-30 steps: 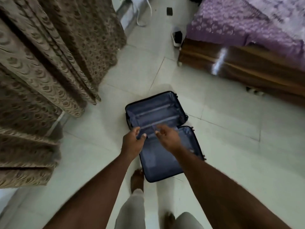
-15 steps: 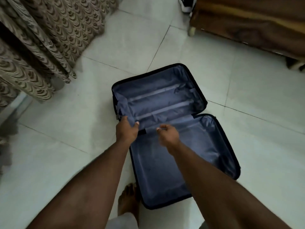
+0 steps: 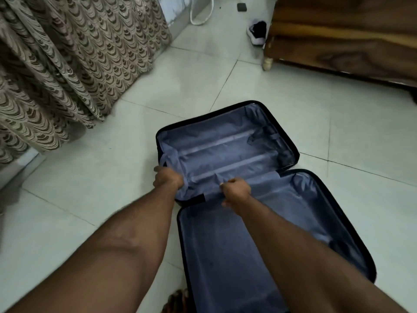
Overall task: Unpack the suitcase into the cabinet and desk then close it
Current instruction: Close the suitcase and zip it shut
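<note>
Open suitcase (image 3: pixel 259 199) lying flat on the tiled floor (image 3: pixel 67 211), centre to lower right of the frame. Its two blue-lined halves are spread apart; the overall long axis runs diagonally from upper left of centre toward the lower right corner, with the hinge line crossing it near mid-frame. The far half (image 3: pixel 225 147) shows two pale ridges parallel to the hinge; the near half (image 3: pixel 259 245) extends to the bottom edge. No contents are visible in either half.

Left hand (image 3: pixel 168 180), fingers curled, grips the lining at the left end of the far half. Right hand (image 3: pixel 235 192), fingers curled, pinches the lining at the hinge; the two hands are slightly apart.

Patterned curtain (image 3: pixel 67 64) at upper left; wooden bed frame (image 3: pixel 338 37) at upper right, a shoe (image 3: pixel 257 32) just beside it. A bare foot (image 3: pixel 177 301) at the bottom edge, just beside the near half.
</note>
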